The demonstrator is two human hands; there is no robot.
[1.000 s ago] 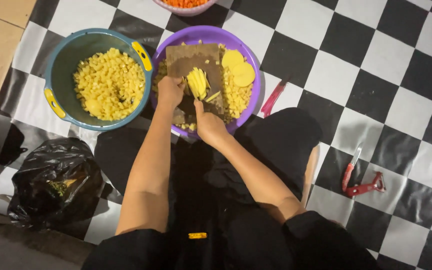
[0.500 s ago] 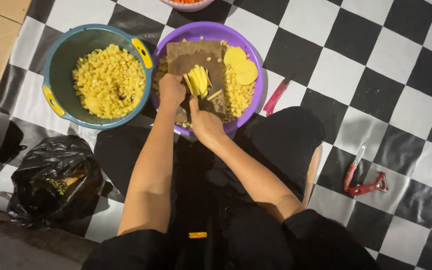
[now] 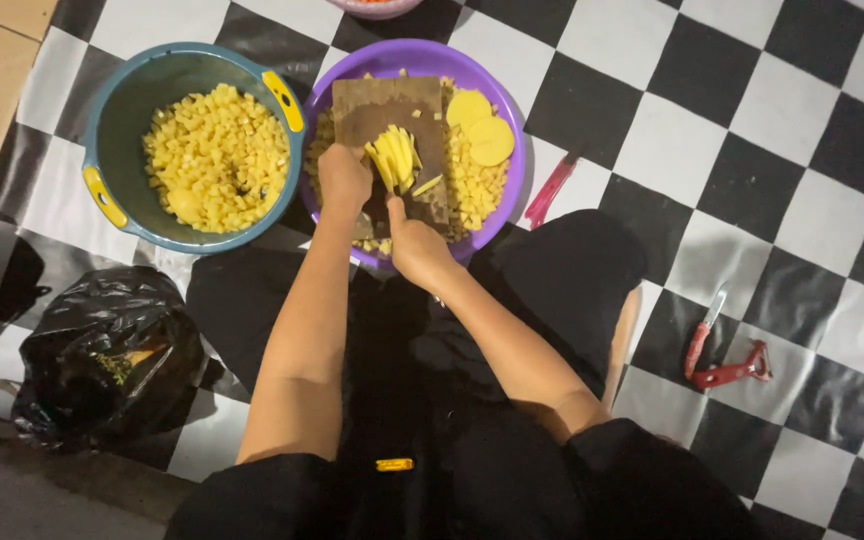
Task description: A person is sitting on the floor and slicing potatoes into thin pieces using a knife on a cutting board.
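Observation:
A purple basin (image 3: 505,110) on the checkered floor holds yellow diced pieces, round yellow slices (image 3: 482,125) and a brown cutting board (image 3: 392,110). On the board lies a bunch of yellow sticks (image 3: 394,157). My left hand (image 3: 343,177) rests on the board against the left side of the sticks. My right hand (image 3: 415,243) grips a knife handle, its blade (image 3: 397,205) pointing toward the sticks and mostly hidden.
A teal bowl (image 3: 122,100) with yellow handles, full of yellow cubes, stands left of the basin. A black plastic bag (image 3: 102,350) lies at lower left. A red knife (image 3: 552,188), another red-handled knife (image 3: 700,335) and a red peeler (image 3: 737,370) lie on the floor to the right.
Both hands stay at the board with small shifts; the right hand with the knife has edged slightly closer to the sticks.

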